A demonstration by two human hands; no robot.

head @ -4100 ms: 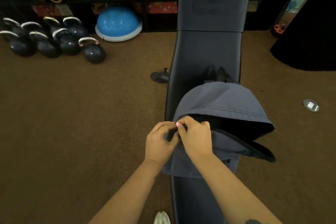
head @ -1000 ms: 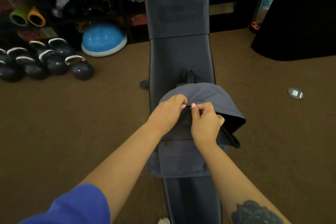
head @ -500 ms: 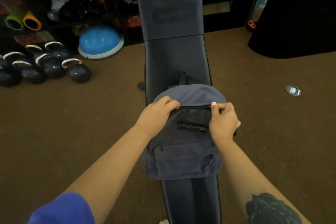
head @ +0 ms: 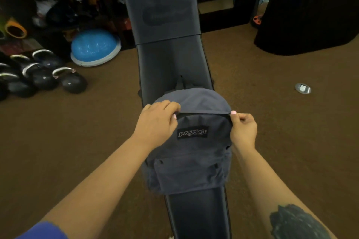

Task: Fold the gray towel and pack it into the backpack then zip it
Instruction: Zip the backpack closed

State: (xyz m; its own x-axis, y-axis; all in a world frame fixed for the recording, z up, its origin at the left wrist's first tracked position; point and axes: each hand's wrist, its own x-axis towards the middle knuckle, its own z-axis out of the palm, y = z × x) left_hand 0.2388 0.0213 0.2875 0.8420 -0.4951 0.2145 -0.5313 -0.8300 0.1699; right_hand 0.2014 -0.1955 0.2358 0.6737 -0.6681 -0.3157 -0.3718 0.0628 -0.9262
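Floor (head: 77,151): brown carpet fills the frame on both sides of the bench.
Tabletop (head: 171,64): a long, dark padded workout bench runs straight away from the camera, its raised back section at the top of the frame.
Backpack (head: 194,153): gray-blue, lying face up on the tabletop, its long axis in line with the bench. The top, with its black carry loop, points away from the person, and the front pocket end points toward them. A black logo patch (head: 192,132) sits on the upper front panel.
Zipper line (head: 204,114): a dark seam curves across the pack's upper part between the two hands; it looks closed along this stretch, though the view is too soft to be sure.
Left hand (head: 158,122): resting on the pack's upper left shoulder, grip closed on the fabric beside the left end of the zipper line.
Right hand (head: 242,128): at the pack's upper right edge, thumb and forefinger pinched together at the right end of the zipper line, apparently on the pull, which is too small to make out.
Towel: not visible anywhere in the view.
Balance dome (head: 95,46): blue half-ball on the floor, left of the bench.
Kettlebells (head: 42,75): a dark cluster with pale handles on the floor at far left.
Small disc (head: 302,88): a silvery round item on the carpet, well to the right of the pack.
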